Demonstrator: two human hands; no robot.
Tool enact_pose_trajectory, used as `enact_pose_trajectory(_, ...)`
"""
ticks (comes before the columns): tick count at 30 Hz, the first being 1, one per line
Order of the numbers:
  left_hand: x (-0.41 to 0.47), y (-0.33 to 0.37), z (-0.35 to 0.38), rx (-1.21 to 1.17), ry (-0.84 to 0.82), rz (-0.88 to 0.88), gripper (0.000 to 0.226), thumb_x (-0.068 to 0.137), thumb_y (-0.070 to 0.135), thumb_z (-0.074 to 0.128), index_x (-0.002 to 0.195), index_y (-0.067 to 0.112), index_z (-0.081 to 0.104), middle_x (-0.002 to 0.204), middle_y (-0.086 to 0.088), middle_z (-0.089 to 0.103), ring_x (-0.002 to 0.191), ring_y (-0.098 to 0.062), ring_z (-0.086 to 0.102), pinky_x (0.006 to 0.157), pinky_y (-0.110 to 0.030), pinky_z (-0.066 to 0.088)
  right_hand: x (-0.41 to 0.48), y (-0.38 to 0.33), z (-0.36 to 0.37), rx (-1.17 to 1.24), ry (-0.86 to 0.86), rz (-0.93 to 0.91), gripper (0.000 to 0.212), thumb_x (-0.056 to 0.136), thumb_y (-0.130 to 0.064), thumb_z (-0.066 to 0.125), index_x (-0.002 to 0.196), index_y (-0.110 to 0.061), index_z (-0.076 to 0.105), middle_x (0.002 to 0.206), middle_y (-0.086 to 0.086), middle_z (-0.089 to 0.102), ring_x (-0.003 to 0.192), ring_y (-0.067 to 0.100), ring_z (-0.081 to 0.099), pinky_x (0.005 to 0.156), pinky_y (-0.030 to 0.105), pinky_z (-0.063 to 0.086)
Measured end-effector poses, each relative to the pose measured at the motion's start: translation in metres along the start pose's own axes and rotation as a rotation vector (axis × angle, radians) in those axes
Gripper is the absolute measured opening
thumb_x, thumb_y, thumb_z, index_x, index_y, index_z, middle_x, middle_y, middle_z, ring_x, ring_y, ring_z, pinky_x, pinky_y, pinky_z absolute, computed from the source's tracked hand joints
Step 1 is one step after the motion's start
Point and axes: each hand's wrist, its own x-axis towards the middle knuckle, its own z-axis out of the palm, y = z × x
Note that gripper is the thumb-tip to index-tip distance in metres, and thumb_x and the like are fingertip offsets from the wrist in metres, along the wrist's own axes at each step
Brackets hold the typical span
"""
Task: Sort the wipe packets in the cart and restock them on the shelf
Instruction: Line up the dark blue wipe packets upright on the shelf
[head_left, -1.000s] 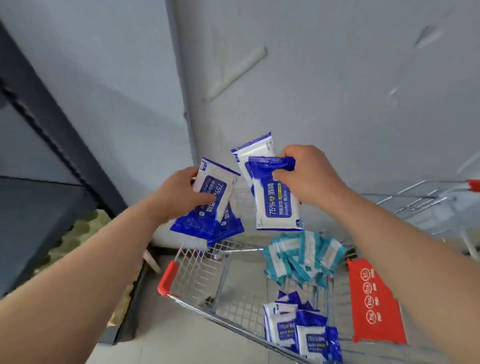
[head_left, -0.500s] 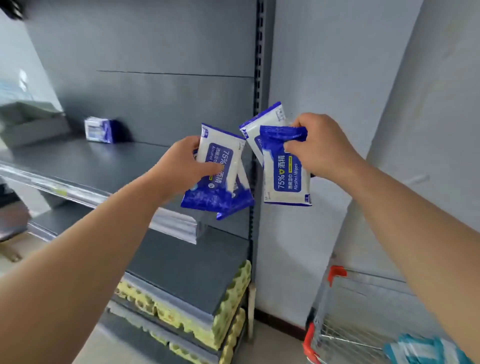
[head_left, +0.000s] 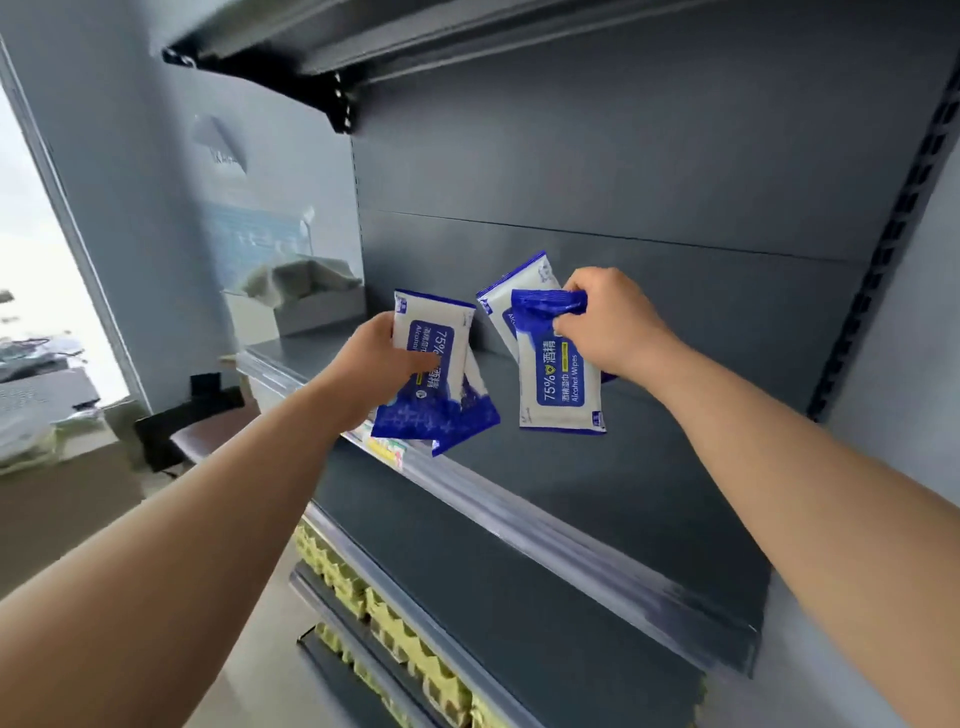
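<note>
My left hand (head_left: 371, 364) grips two blue-and-white alcohol wipe packets (head_left: 434, 374), fanned one behind the other, above the front edge of a dark grey shelf (head_left: 597, 467). My right hand (head_left: 613, 325) pinches two more of the same wipe packets (head_left: 561, 379) by their top seams; they hang upright over the shelf surface, farther in. Both pairs are in the air and apart from the shelf. The cart is out of view.
A higher shelf (head_left: 363, 36) overhangs at the top. An open grey box (head_left: 306, 301) sits at the left end of the shelf. Yellow egg trays (head_left: 395, 623) fill the lower shelves. A window (head_left: 41, 286) and a dark chair (head_left: 187, 421) are at left.
The view swung from the cart up and left to the shelf. Both hands carried their packets from over the cart to above the middle shelf.
</note>
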Motion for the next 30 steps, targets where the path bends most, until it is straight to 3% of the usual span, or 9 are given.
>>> enact_pose_trajectory(3, 0.046, -0.022, -0.016, -0.034, -0.013, -0.008, 0.015, 0.088, 0.005, 0.061, 0.09, 0.019, 0.062, 0.09, -0.008, 0.072, 0.078, -0.025, 0.068, 0.078, -0.044, 0.055, 0.046, 0.0, 0.035, -0.055, -0.022, 0.016, 0.008, 0.087, -0.013, 0.06, 0.091, -0.011, 0.053, 0.092, 0.007, 0.065, 0.077, 0.022, 0.063, 0.05, 0.023, 0.04)
enact_pose_trajectory(5, 0.078, -0.035, -0.023, -0.034, -0.039, -0.017, 0.019, 0.09, 0.003, 0.057, 0.086, 0.02, 0.062, 0.085, -0.007, 0.071, 0.076, -0.024, 0.067, 0.075, -0.044, 0.056, 0.077, 0.003, 0.058, -0.089, -0.037, 0.029, 0.011, 0.085, -0.009, 0.059, 0.08, -0.014, 0.051, 0.09, 0.007, 0.065, 0.08, 0.025, 0.064, 0.055, 0.027, 0.046)
enact_pose_trajectory(8, 0.123, -0.055, -0.028, -0.057, -0.065, -0.063, 0.014, 0.094, 0.004, 0.052, 0.096, 0.017, 0.057, 0.09, -0.006, 0.068, 0.08, -0.021, 0.066, 0.07, -0.038, 0.055, 0.123, 0.008, 0.091, -0.132, -0.08, 0.062, 0.02, 0.082, -0.006, 0.057, 0.071, -0.019, 0.047, 0.08, 0.004, 0.059, 0.078, 0.025, 0.061, 0.051, 0.024, 0.039)
enact_pose_trajectory(11, 0.167, -0.078, -0.035, -0.084, -0.067, -0.139, 0.022, 0.094, 0.007, 0.051, 0.113, 0.017, 0.045, 0.101, -0.007, 0.064, 0.092, -0.024, 0.064, 0.084, -0.046, 0.053, 0.161, 0.016, 0.124, -0.119, -0.126, 0.141, 0.015, 0.082, -0.007, 0.059, 0.074, -0.015, 0.049, 0.083, 0.007, 0.061, 0.074, 0.024, 0.062, 0.052, 0.024, 0.043)
enact_pose_trajectory(15, 0.218, -0.109, -0.045, -0.095, -0.109, -0.188, 0.03, 0.095, 0.007, 0.05, 0.119, 0.02, 0.04, 0.105, -0.006, 0.062, 0.096, -0.024, 0.063, 0.078, -0.04, 0.055, 0.197, 0.029, 0.164, -0.172, -0.18, 0.242, 0.005, 0.081, -0.007, 0.06, 0.086, -0.008, 0.057, 0.087, 0.01, 0.065, 0.078, 0.025, 0.066, 0.061, 0.031, 0.052)
enact_pose_trajectory(19, 0.269, -0.14, -0.052, -0.197, -0.184, -0.208, 0.035, 0.093, 0.004, 0.053, 0.123, 0.018, 0.042, 0.108, -0.008, 0.063, 0.098, -0.025, 0.065, 0.088, -0.047, 0.054, 0.222, 0.043, 0.198, -0.241, -0.163, 0.328, 0.015, 0.077, -0.004, 0.062, 0.091, 0.0, 0.062, 0.091, 0.014, 0.069, 0.085, 0.03, 0.067, 0.072, 0.037, 0.055)
enact_pose_trajectory(24, 0.317, -0.17, -0.059, -0.439, -0.329, -0.232, 0.053, 0.089, -0.003, 0.059, 0.132, 0.02, 0.038, 0.111, -0.008, 0.063, 0.09, -0.022, 0.066, 0.065, -0.036, 0.058, 0.234, 0.048, 0.227, -0.234, -0.129, 0.457, 0.012, 0.076, -0.005, 0.068, 0.085, -0.006, 0.061, 0.097, 0.014, 0.069, 0.088, 0.028, 0.067, 0.075, 0.036, 0.054)
enact_pose_trajectory(27, 0.34, -0.184, -0.062, -0.602, -0.412, -0.25, 0.057, 0.087, -0.007, 0.058, 0.134, 0.019, 0.038, 0.118, -0.012, 0.062, 0.091, -0.024, 0.066, 0.063, -0.035, 0.06, 0.237, 0.04, 0.245, -0.296, -0.077, 0.392, 0.028, 0.079, -0.01, 0.07, 0.106, -0.012, 0.062, 0.116, 0.008, 0.061, 0.095, 0.023, 0.06, 0.08, 0.031, 0.049)
enact_pose_trajectory(30, 0.355, -0.193, -0.063, -0.746, -0.494, -0.251, 0.055, 0.088, -0.01, 0.053, 0.135, 0.015, 0.039, 0.11, -0.012, 0.064, 0.085, -0.023, 0.066, 0.061, -0.035, 0.059, 0.237, 0.016, 0.265, 0.035, -0.126, 0.38, 0.038, 0.085, -0.013, 0.069, 0.121, -0.011, 0.059, 0.122, 0.003, 0.062, 0.104, 0.014, 0.06, 0.086, 0.02, 0.044)
